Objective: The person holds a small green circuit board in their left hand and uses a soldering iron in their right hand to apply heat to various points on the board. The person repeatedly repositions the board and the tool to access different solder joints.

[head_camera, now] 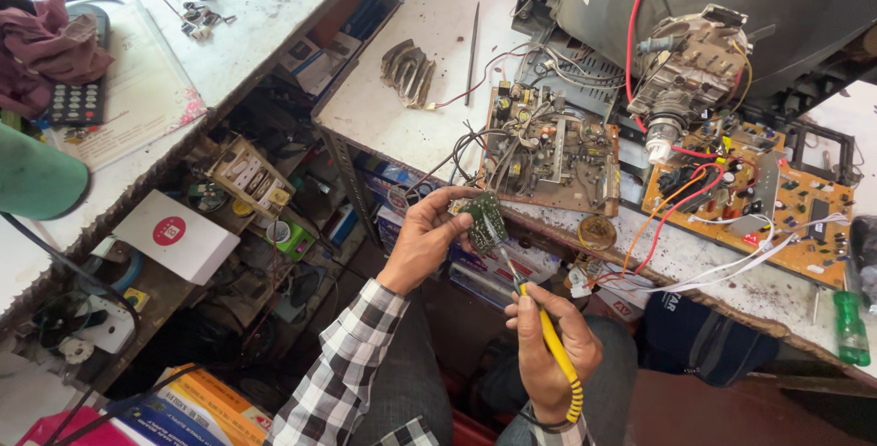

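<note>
One small green circuit board (487,220) sits pinched in the left hand (427,238) fingers; the right hand (548,347) grips one yellow soldering iron (551,344), tip touching it.

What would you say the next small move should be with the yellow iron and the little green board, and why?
Probably ease the tip of the yellow soldering iron a touch closer onto the small green circuit board. The right hand aims the iron's tip up at the board's lower edge, and the left hand holds the board tilted toward it; whether they touch is unclear.
</note>
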